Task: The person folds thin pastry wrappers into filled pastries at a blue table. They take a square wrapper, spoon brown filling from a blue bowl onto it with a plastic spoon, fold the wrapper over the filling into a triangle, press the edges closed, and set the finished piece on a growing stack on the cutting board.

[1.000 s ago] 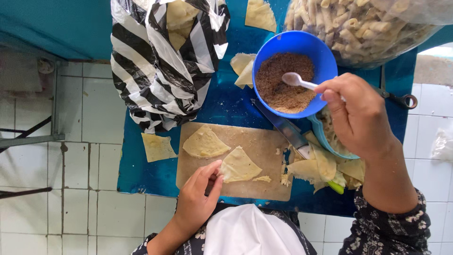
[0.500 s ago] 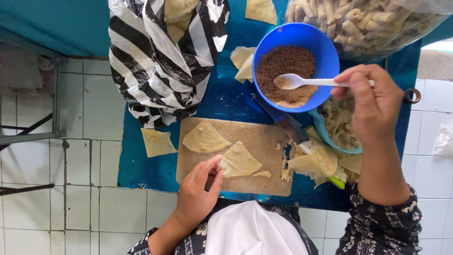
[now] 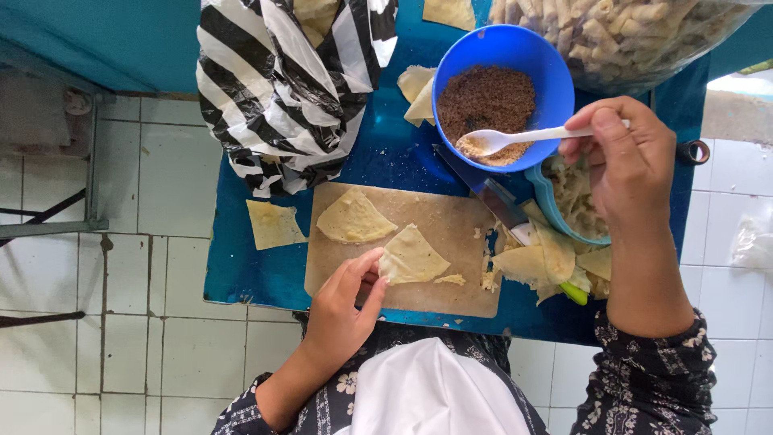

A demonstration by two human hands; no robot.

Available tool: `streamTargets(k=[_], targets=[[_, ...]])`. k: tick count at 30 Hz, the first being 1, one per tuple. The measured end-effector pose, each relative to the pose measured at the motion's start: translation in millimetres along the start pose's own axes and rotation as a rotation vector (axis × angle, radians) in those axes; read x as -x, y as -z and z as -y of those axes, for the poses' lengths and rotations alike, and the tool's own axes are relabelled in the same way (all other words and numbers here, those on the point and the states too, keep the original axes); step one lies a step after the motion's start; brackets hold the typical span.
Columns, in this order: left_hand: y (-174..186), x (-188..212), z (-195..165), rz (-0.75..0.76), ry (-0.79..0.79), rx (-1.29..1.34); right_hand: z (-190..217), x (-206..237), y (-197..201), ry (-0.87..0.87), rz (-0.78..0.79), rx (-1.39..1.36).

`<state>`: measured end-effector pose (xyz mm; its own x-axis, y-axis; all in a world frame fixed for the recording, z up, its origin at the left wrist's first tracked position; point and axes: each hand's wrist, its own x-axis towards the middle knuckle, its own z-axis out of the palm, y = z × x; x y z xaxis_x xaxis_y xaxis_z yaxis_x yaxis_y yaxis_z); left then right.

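My right hand (image 3: 624,165) grips the handle of a white plastic spoon (image 3: 515,138), whose bowl lies in the brown crumbly filling inside a blue bowl (image 3: 555,80). My left hand (image 3: 342,310) rests on a brown cutting board (image 3: 451,217), fingertips touching the edge of a pale triangular dough sheet (image 3: 412,256). A second triangular sheet (image 3: 353,219) lies on the board to its left.
The board sits on a small blue table (image 3: 386,161) over white floor tiles. A black-and-white striped bag (image 3: 282,89) holds more sheets. A knife (image 3: 495,201), a pile of dough scraps (image 3: 539,262), a light-blue dish (image 3: 551,209) and a clear bag of rolled pieces (image 3: 628,32) crowd the right side.
My right hand has drawn back to the right and lowered the spoon flatter into the filling, scooping at the bowl's near side. My left hand stays on the dough sheet.
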<state>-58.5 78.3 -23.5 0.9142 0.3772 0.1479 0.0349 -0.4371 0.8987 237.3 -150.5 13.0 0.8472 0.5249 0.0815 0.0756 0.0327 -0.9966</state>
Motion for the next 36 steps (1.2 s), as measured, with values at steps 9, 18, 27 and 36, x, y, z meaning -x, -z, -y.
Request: streamTargets(k=[9,18,27,36], targets=[[-0.9,0.1,-0.1,-0.015,-0.032,0.011,-8.6,14.2,24.5,-0.004,-0.095,-0.282],[-1.1,0.2,5.0,-0.024,0.016,0.078,-24.3,113.1,-31.4,-0.194,-0.144,-0.272],[-2.9,3.1,7.6,-0.017,0.017,0.107,-9.9,154.2,-84.3,0.576,0.312,0.613],[-9.1,5.2,7.3,-0.041,-0.010,0.121,10.9,150.6,-91.1,1.118,0.552,1.053]])
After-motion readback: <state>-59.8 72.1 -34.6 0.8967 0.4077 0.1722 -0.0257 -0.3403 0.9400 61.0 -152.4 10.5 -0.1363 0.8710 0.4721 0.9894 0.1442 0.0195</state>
